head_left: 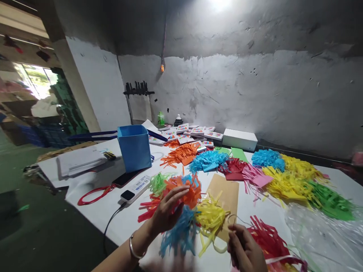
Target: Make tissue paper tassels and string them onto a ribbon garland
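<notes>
Left hand (pixel 167 211) fingers clutch the fringed paper bunch (pixel 184 215); right hand (pixel 245 251) fingers pinch its thin string (pixel 235 218).

fringed paper bundle (pixel 184 215) | blue, yellow, orange, red strips | bunched, lifted just above white table, near edge

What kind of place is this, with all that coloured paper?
Probably a small craft workshop: piles of fringed paper cover a white table, printed packets are stacked by a rough plastered wall, and stacked crates stand beyond.
</notes>
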Action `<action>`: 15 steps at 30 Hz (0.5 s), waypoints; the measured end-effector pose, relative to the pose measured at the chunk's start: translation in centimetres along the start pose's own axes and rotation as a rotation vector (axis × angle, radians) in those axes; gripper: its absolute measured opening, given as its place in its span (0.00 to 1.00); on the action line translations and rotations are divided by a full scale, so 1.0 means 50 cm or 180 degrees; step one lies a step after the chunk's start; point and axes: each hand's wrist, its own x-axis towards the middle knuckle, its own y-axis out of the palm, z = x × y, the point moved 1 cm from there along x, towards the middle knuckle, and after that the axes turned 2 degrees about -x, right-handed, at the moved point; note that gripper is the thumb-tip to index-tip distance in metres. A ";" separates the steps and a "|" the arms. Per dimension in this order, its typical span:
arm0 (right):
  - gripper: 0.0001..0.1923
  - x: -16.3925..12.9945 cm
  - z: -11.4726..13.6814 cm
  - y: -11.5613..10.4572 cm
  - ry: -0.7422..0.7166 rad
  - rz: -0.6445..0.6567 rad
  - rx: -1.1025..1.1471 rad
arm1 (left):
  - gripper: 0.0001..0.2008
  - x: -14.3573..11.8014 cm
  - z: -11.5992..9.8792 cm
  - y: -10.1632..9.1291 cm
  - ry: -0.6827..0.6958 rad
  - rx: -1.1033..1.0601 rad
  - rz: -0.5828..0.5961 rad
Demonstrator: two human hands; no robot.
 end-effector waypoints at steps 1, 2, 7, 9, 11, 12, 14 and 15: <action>0.28 0.007 0.011 0.006 0.0050 0.0053 0.0218 | 0.29 -0.005 -0.013 0.008 -0.0015 -0.0091 -0.0029; 0.28 0.014 0.021 0.013 0.0086 0.0136 0.0386 | 0.30 -0.009 -0.026 0.015 -0.0044 -0.0179 -0.0048; 0.24 0.029 0.048 0.046 -0.0006 0.0645 0.0781 | 0.31 -0.029 -0.087 0.049 -0.0122 -0.0657 0.0018; 0.19 0.028 0.051 0.051 -0.0128 0.0626 0.0760 | 0.30 -0.035 -0.106 0.059 -0.0169 -0.0880 0.0090; 0.17 0.025 0.053 0.046 -0.0225 0.0579 0.0670 | 0.28 -0.036 -0.118 0.064 -0.0364 -0.0974 0.0177; 0.17 0.022 0.053 0.041 -0.0257 0.0543 0.0589 | 0.26 -0.034 -0.121 0.064 -0.0559 -0.0940 0.0222; 0.17 0.015 0.052 0.025 -0.0318 0.0461 0.0325 | 0.18 -0.026 -0.121 0.061 -0.1054 -0.0734 0.0352; 0.17 0.011 0.052 0.018 -0.0354 0.0417 0.0154 | 0.14 -0.022 -0.121 0.059 -0.1263 -0.0603 0.0436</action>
